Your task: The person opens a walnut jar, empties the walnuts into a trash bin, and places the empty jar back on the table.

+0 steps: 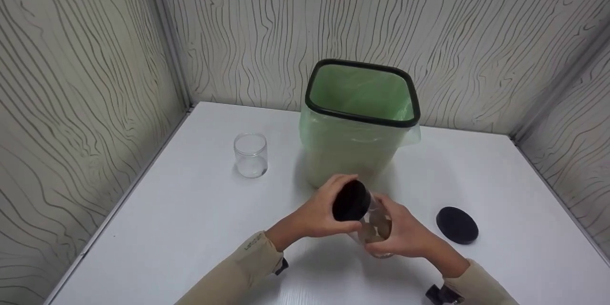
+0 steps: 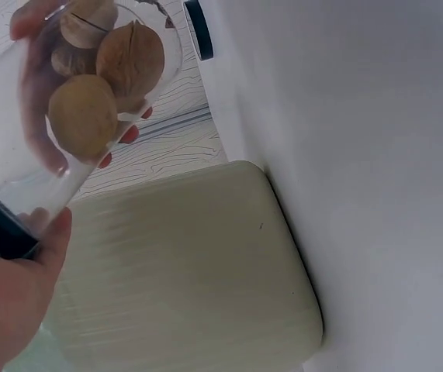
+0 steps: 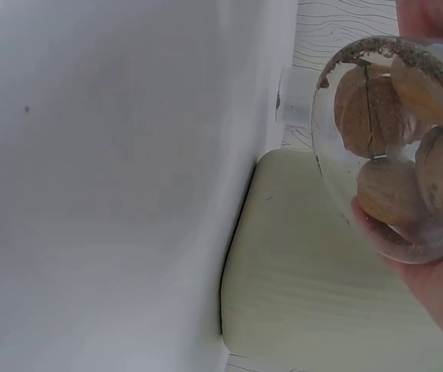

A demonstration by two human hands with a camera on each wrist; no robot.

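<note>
A clear jar (image 1: 374,224) with a black lid (image 1: 351,200) is held tilted above the table, in front of the bin. My left hand (image 1: 320,212) grips the lid, thumb and fingers spread around its rim. Lower down, my right hand (image 1: 404,232) holds the jar's body, its fingers curled round the clear wall. Inside lie several walnuts (image 3: 392,190) in their shells, gathered at the bottom end. Dark crumbs (image 3: 419,56) cling along the base edge in the right wrist view. Whether the lid is still screwed on cannot be seen.
A bin (image 1: 350,152) with a black rim and a pale green bag lining stands at the back of the white table (image 1: 167,228). Left of it is a lidless clear jar (image 1: 250,157). A loose black lid (image 1: 457,225) lies at the right. Patterned wall panels (image 1: 248,28) enclose the back and sides.
</note>
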